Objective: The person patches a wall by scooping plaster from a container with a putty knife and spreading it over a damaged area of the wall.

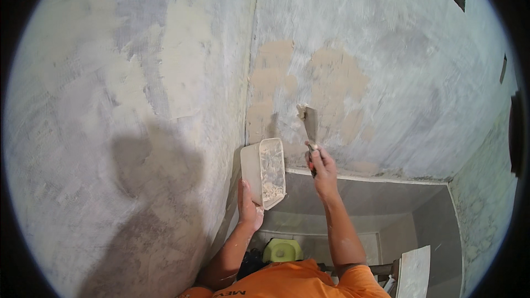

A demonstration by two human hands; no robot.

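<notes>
My left hand [249,209] grips a white rectangular plastic tub [252,174] from its outer side, near the wall corner. The tub is tilted, and cream filler [271,190] coats its inside and lies thicker at the lower end. In my right hand [322,166] is a putty knife [311,126] with a red and black handle, its blade pointing up. A dab of filler clings to the blade's tip, close to the wall. Damp beige filler patches [337,74] cover part of the grey wall [397,77] around the blade; whether the blade touches it I cannot tell.
A second plastered wall [165,49] meets this one at the left and carries my shadow. Below lies a grey tiled recess [353,198] with a light edge. A yellow-green plastic object [282,250] and a white board [414,273] are near my body.
</notes>
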